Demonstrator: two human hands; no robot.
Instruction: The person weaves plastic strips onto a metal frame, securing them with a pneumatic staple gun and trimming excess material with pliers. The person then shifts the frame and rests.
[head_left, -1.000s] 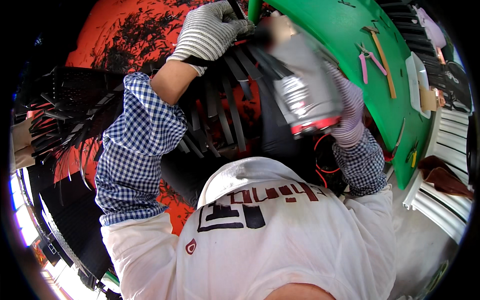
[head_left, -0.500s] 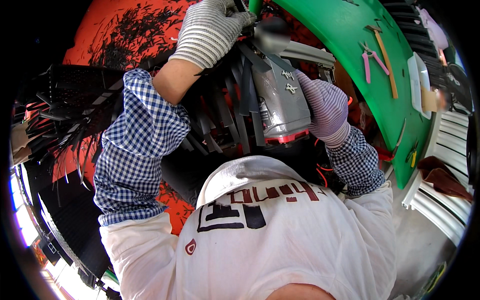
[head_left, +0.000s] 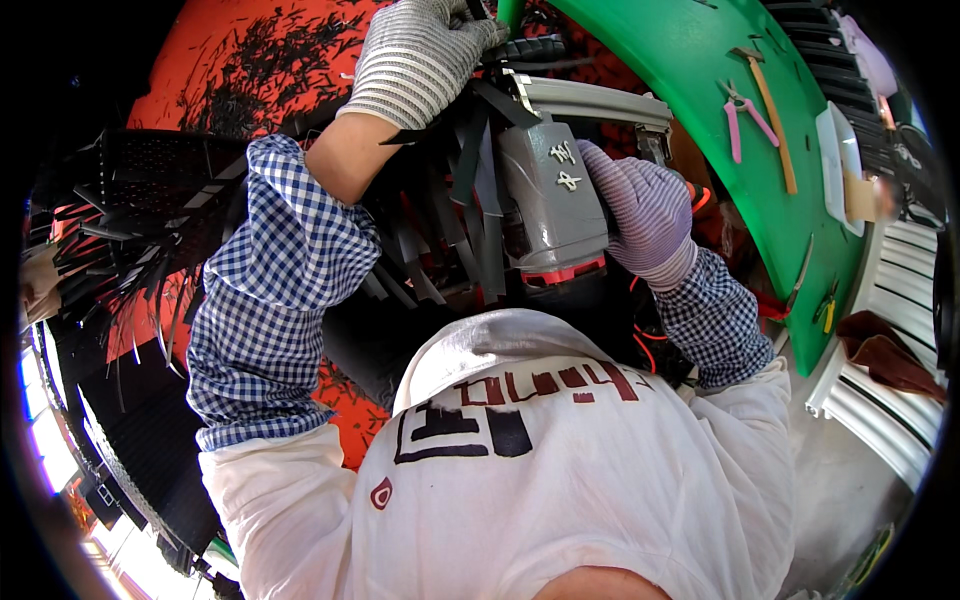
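Grey power tool [head_left: 552,200], now swung upright against the black strips [head_left: 470,215]; clasped firmly by right hand [head_left: 645,210]. Left hand [head_left: 425,55] closed around strip ends; work apparently resuming.

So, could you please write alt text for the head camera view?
Two gloved hands work a grey power tool with a red band: the right hand grips its side, the left hand holds black strips above it. Pink pliers lie on a green curved table.
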